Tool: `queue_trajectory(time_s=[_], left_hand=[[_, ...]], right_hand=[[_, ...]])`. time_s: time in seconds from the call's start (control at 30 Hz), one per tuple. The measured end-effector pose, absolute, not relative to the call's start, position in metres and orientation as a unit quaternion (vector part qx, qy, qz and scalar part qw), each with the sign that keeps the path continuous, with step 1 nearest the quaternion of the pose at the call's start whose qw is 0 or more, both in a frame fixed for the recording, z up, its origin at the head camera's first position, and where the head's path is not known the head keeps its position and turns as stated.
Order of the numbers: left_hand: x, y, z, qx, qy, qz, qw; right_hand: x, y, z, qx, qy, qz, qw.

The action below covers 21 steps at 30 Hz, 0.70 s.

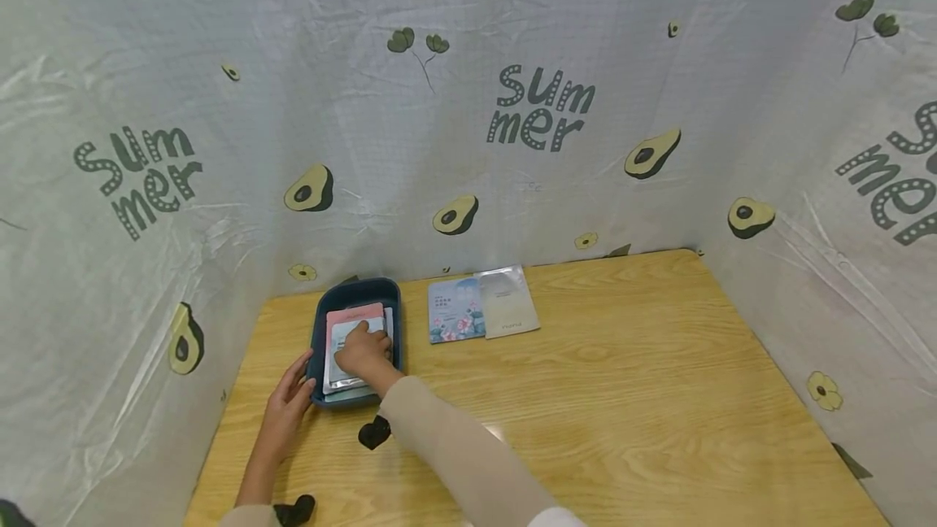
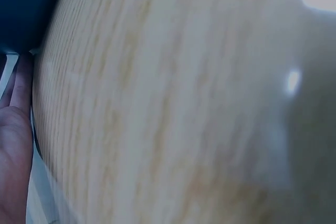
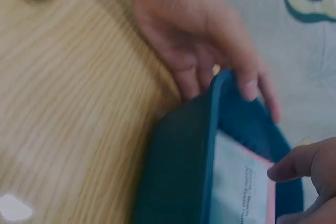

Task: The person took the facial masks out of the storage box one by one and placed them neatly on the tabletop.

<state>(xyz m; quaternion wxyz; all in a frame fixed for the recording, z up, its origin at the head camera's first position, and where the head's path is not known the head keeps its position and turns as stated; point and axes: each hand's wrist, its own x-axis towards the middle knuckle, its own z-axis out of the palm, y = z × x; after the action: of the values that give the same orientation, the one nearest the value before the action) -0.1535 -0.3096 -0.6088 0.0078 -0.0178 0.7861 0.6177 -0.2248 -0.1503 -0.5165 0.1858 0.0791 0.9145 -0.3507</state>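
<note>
A dark blue plastic bin [image 1: 398,324] stands at the table's left, holding several flat packets that look like sheet mask packets. My left hand [image 1: 288,401] holds the bin at its near left corner; in the right wrist view, this hand [image 3: 194,30] has a thumb and finger over the rim and other fingers outside. My right hand [image 1: 366,350] reaches inside, its bent fingers at the light blue mask packet [image 1: 338,337] on top. Fingertips [image 3: 281,170] meet that packet's [image 3: 236,182] far edge in the right wrist view. Beneath it lies a pink packet [image 1: 340,316].
Right of the bin, a floral blue mask packet [image 1: 450,315] and a cream one [image 1: 510,307] lie side by side, slightly overlapping. The wooden table [image 1: 622,381] extends right. A white printed sheet [image 1: 366,145] hangs along the back and sides, right at the table's edges.
</note>
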Motion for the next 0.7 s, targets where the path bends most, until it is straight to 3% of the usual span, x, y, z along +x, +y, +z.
queue_trajectory(time_s=[0.23, 0.5, 0.7], left_hand=[[-0.154, -0.312, -0.613, -0.012, 0.778, 0.628, -0.002], [-0.152, -0.312, -0.610, -0.026, 0.791, 0.612, 0.011], [-0.154, -0.310, -0.608, -0.025, 0.789, 0.614, 0.012]], right_hand=[[-0.228, -0.151, -0.522, 0.086, 0.908, -0.386, 0.136], [-0.239, -0.130, -0.545, 0.011, 0.884, -0.464, 0.060], [-0.239, -0.125, -0.553, -0.012, 0.880, -0.472, 0.048]])
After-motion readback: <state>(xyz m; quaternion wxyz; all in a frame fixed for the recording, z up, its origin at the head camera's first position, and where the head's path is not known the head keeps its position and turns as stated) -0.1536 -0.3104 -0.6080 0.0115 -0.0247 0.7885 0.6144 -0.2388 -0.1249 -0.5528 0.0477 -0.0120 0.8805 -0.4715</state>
